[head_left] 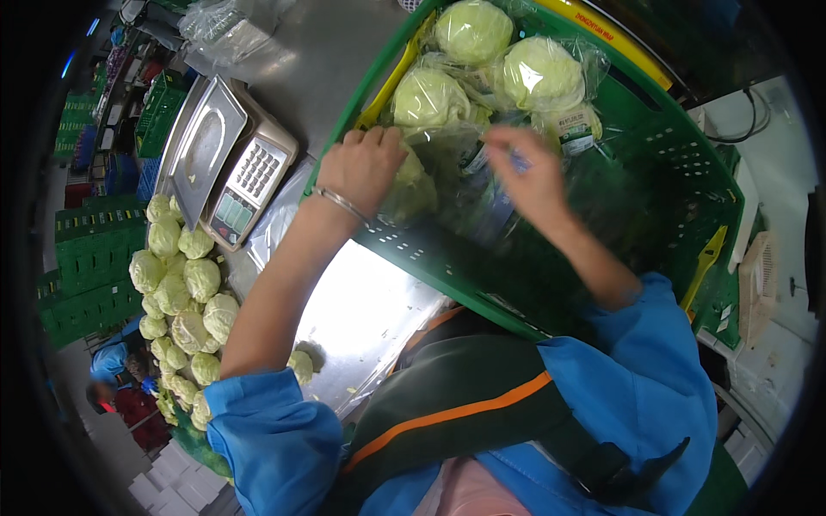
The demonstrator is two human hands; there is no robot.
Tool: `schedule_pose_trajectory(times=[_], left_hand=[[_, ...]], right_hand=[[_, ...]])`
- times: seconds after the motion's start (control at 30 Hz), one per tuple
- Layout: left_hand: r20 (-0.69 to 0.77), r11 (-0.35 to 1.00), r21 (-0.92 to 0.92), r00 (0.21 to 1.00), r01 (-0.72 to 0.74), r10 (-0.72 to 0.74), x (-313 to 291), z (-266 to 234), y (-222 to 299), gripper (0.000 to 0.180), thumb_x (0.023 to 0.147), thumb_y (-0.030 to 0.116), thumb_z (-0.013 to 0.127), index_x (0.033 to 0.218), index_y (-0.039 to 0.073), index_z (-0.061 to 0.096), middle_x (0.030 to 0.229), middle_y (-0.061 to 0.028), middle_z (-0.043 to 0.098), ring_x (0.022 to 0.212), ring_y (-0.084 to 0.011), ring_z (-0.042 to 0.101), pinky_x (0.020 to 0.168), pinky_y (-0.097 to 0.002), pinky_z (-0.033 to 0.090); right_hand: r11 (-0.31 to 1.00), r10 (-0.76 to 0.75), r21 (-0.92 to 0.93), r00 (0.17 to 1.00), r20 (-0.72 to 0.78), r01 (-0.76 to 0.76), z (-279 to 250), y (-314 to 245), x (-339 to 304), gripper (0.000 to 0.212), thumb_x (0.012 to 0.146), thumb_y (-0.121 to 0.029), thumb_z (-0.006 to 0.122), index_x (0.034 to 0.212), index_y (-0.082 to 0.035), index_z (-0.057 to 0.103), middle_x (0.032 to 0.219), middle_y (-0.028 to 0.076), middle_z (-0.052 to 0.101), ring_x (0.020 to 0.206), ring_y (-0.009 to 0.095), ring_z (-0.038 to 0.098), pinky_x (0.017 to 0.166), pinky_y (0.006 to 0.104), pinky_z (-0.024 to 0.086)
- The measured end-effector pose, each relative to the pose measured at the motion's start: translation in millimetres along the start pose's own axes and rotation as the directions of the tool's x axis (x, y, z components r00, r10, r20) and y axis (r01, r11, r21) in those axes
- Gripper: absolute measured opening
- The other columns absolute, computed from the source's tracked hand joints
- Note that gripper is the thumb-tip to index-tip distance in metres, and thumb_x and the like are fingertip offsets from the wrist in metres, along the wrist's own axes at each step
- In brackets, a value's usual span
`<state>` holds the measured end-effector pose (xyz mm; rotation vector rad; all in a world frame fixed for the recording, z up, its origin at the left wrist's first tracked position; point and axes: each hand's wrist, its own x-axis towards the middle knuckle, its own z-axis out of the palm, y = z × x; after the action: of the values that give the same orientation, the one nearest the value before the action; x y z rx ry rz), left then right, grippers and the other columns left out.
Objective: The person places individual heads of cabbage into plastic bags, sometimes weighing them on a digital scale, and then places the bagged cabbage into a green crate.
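Observation:
A green plastic crate point(413, 251) with slotted walls holds several pale green cabbages in clear bags, among them a bagged cabbage point(473, 33) at the far side. My left hand point(366, 165) reaches over the crate's left wall, its fingers closed on a clear plastic bag point(443, 138). A cabbage point(411, 187) sits in that bag just right of the hand, partly hidden. The bag's film stretches across to my right hand point(532, 172), slightly blurred, whose thumb and fingers pinch its edge. A printed label point(575, 129) shows on another bagged cabbage behind.
A weighing scale point(249, 172) stands left of the crate on a metal table point(331, 43). Many loose cabbages point(176, 288) are heaped beyond it. Clear bags point(232, 26) lie at the back. A white basket point(757, 288) is at the right; another person point(112, 357) is far left.

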<state>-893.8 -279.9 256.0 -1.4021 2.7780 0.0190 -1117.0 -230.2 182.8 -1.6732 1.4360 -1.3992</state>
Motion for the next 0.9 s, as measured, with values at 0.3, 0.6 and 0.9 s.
schedule_pose_trajectory(times=[0.3,0.6,0.9], left_hand=[[0.219,0.991,0.137,0.975,-0.012,-0.019,13.3,-5.2,31.8,0.087,0.059,0.037,0.077,0.130,0.010,0.034,0.114,-0.0149,0.047,0.110,-0.0328,0.046,0.084,-0.0432,0.041],[-0.202,0.989,0.136,0.976,-0.053,0.080,-30.5,-4.0,10.2,0.068,0.074,0.031,0.068,0.131,0.011,0.037,0.128,-0.0129,0.046,0.114,-0.0292,0.047,0.095,-0.0408,0.038],[0.106,0.598,-0.278,0.643,0.751,-0.758,-349.2,97.5,-78.1,0.018,0.082,0.006,0.057,0.099,0.005,0.064,0.086,-0.0086,0.066,0.079,-0.0217,0.065,0.069,-0.0313,0.050]], right_hand=[[0.841,-0.085,-0.540,0.979,-0.185,-0.029,-60.0,65.9,55.6,0.096,0.059,-0.023,0.082,0.136,-0.006,0.026,0.132,0.020,0.030,0.121,0.036,0.032,0.098,0.0435,0.032],[0.599,-0.450,-0.662,0.873,0.187,0.450,-80.8,68.0,68.5,0.075,0.069,-0.020,0.075,0.132,-0.007,0.037,0.122,0.017,0.045,0.106,0.033,0.048,0.087,0.0403,0.042],[0.756,0.169,-0.432,0.492,0.854,0.491,-78.0,71.0,-99.5,0.048,0.072,-0.014,0.066,0.117,-0.006,0.050,0.120,0.019,0.043,0.114,0.035,0.040,0.096,0.0413,0.035]])
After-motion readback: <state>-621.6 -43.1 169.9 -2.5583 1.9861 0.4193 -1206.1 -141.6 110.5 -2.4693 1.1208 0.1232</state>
